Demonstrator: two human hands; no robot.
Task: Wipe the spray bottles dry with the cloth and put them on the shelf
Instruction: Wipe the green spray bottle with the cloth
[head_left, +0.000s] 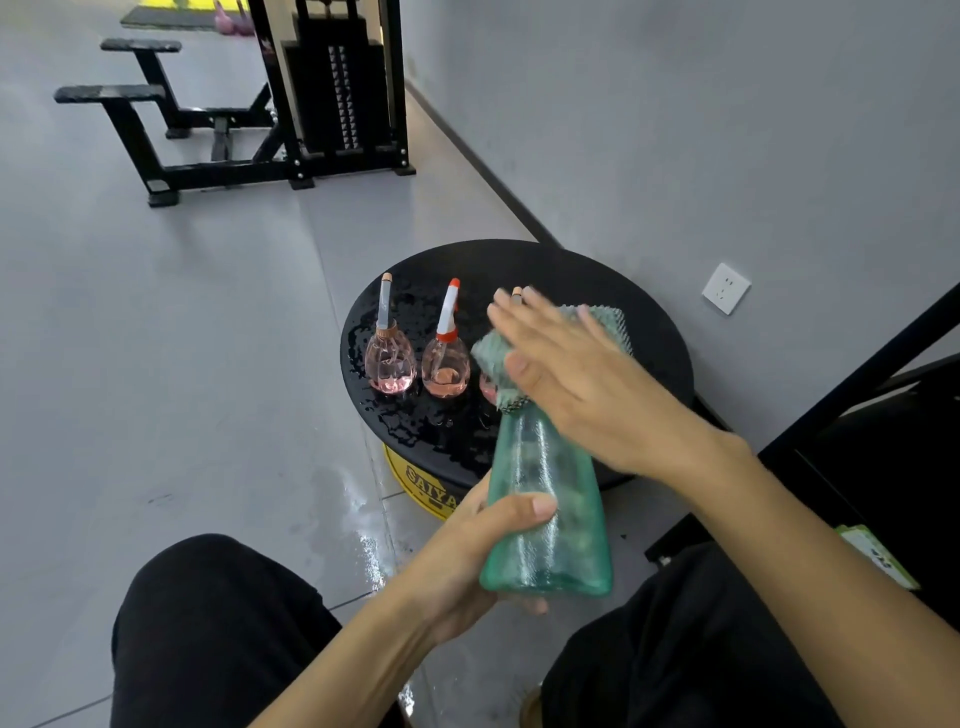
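Wiping step: your left hand (467, 561) grips the green bottle (545, 519), right hand (566, 374), fingers flat, presses the cloth (608, 322) on top. Next, probably dry the body.

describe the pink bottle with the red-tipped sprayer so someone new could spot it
Find the round black wet table by the grey wall. Three pink spray bottles stand along its near-left side. It is the middle bottle: white sprayer with red tip and collar, whereas the left bottle has a grey sprayer with a peach tip.

One head-worn view looks steeply down, close over the hands (519, 493), toward the floor (182, 364).
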